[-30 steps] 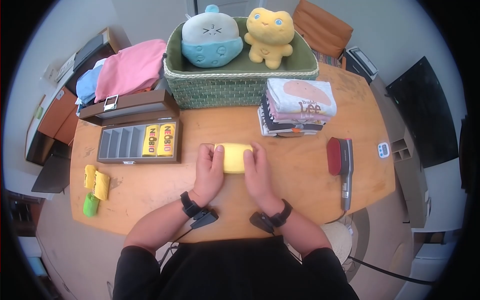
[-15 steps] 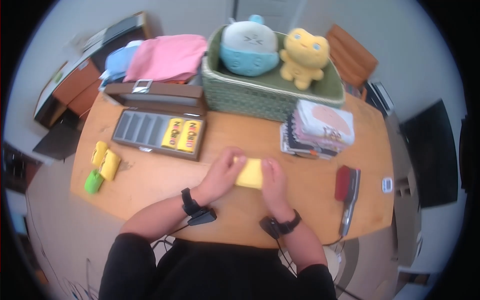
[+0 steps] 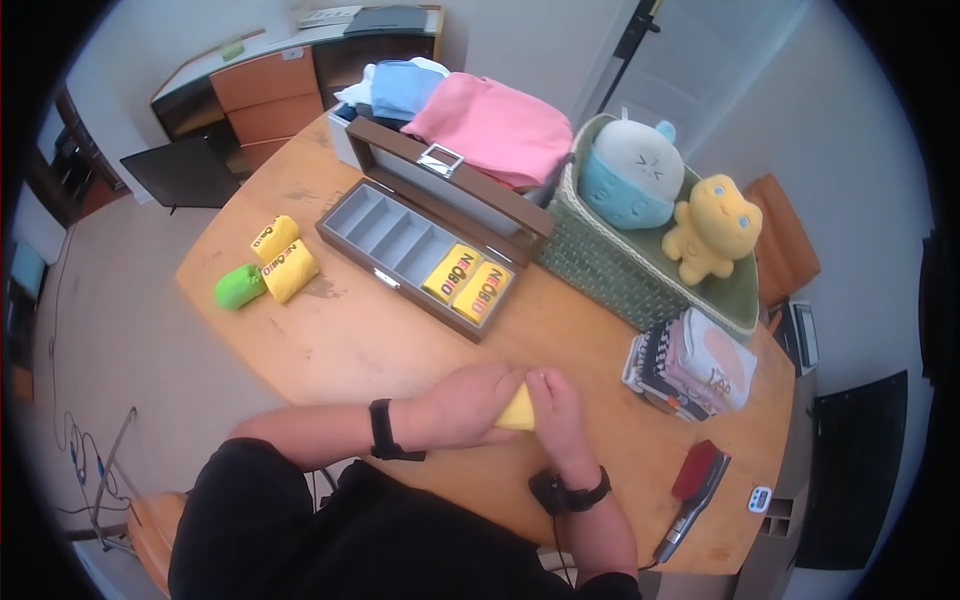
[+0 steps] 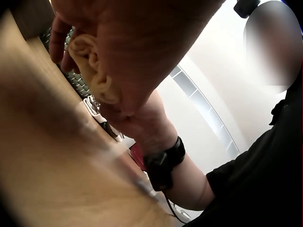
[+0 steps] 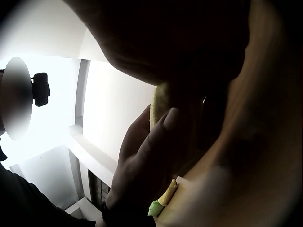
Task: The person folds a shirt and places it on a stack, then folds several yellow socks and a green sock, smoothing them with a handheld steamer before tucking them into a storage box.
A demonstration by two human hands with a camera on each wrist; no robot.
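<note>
Yellow cloth roll (image 3: 516, 411) is held between the hands, above the table's (image 3: 600, 480) six-o'clock side. Left hand (image 3: 465, 408) and right hand (image 3: 561, 420) grip opposite ends, presumably keeping it compact. At eleven o'clock, an open case (image 3: 385, 230) holds two yellow bundles (image 3: 449, 274), apparently slotted for order. Hands cover the roll's ends; right-wrist view mostly too dark.

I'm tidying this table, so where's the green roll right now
In the head view, the green roll lies near the left edge of the table, beside two yellow rolls and left of the brown box.
</note>
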